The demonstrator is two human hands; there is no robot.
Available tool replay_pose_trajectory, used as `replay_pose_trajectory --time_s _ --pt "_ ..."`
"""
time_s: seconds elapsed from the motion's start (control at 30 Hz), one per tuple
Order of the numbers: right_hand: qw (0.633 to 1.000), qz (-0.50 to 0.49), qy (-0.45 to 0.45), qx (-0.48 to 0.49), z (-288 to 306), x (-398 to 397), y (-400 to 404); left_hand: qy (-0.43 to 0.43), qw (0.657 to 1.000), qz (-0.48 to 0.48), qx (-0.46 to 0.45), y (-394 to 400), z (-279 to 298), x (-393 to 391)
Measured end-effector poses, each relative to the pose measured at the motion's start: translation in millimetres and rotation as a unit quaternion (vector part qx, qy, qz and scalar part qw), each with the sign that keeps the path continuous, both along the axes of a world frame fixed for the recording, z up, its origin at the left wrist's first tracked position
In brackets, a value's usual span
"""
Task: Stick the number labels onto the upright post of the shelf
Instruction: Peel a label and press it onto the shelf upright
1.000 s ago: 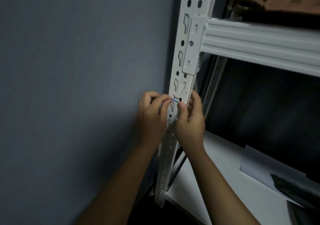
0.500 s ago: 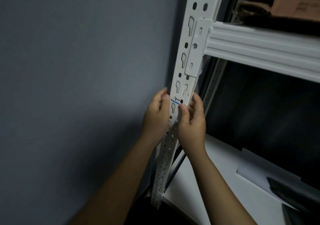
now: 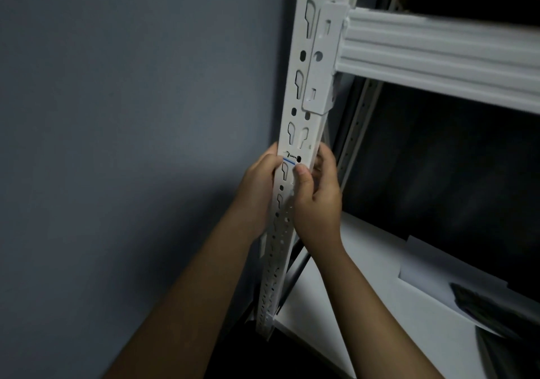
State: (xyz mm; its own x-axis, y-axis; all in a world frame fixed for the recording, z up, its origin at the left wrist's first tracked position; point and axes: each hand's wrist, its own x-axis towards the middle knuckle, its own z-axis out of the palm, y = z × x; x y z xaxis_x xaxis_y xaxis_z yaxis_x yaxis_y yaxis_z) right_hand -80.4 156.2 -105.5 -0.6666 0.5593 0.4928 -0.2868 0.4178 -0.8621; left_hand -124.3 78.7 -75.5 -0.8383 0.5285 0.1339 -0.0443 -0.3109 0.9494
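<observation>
The white upright post (image 3: 298, 92) with keyhole slots runs from the top of the view down to the lower shelf. A small white number label (image 3: 291, 157), printed with a "1" above a blue line, sits on the post's front face. My left hand (image 3: 258, 187) lies against the post's left side, its fingers fairly straight and its fingertips level with the label. My right hand (image 3: 318, 203) grips the post from the right. Its thumb presses the front face just below the label, and its fingers curl round the right edge.
A white crossbeam (image 3: 438, 57) joins the post at the upper right, with cardboard on the shelf above. The white lower shelf (image 3: 365, 305) carries a pale sheet (image 3: 438, 273) and a dark flat object (image 3: 496, 305). A grey wall (image 3: 131, 144) fills the left.
My left fingers have slid off the label's front to the post's left side. My right thumb stays below the label. The view has shifted slightly.
</observation>
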Motion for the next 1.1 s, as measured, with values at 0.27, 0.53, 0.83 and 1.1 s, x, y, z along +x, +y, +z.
replay_pose_trajectory --time_s 0.27,0.53,0.83,1.1 --pt "1.0 0.019 0.013 0.003 0.7 -0.3 0.6 -0.052 0.998 -0.018 0.015 3.3 4.4 0.2" --pt "1.0 0.028 0.008 0.005 -0.5 -0.9 5.3 -0.084 0.992 -0.047 0.081 1.3 1.9 1.2" --pt "1.0 0.031 -0.001 0.005 -1.2 -2.6 5.3 -0.078 0.994 -0.042 0.071 0.3 6.2 1.0" --pt "1.0 0.023 -0.013 0.009 0.2 -0.2 5.2 -0.085 0.991 -0.057 0.083 -0.7 14.5 1.6"
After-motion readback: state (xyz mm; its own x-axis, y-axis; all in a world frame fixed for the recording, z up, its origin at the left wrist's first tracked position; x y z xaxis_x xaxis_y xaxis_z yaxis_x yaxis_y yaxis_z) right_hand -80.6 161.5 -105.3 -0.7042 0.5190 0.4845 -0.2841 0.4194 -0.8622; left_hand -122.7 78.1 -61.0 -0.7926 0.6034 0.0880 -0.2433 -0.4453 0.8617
